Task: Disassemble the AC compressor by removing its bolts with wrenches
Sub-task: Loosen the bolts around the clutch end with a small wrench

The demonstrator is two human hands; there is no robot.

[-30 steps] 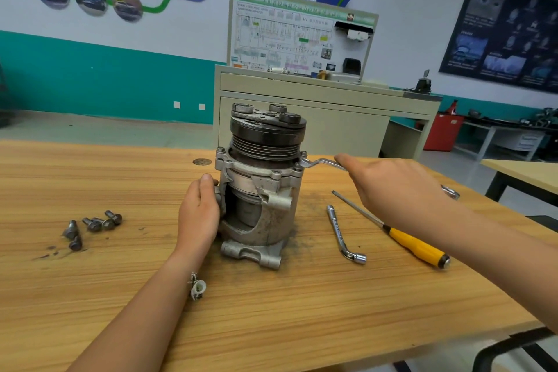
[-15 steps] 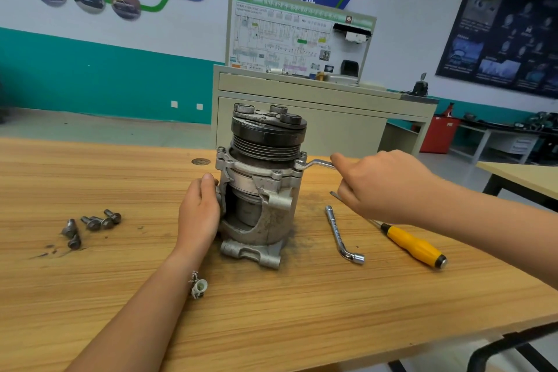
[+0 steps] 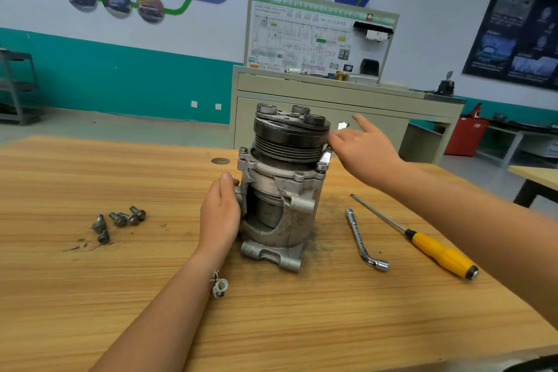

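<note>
While the left hand (image 3: 220, 214) is gripping the compressor (image 3: 287, 190), the right hand (image 3: 368, 151) is touching the wrench (image 3: 327, 155) (fingers spread, actual grip unclear).

The right hand (image 3: 367, 151) is smeared with motion blur and covers most of the wrench (image 3: 326, 156), so I can't tell whether it grips it. The left hand (image 3: 219, 214) has its fingers out of sight behind the compressor (image 3: 283, 190). I can't read the small print on the training board (image 3: 317, 36).
</note>
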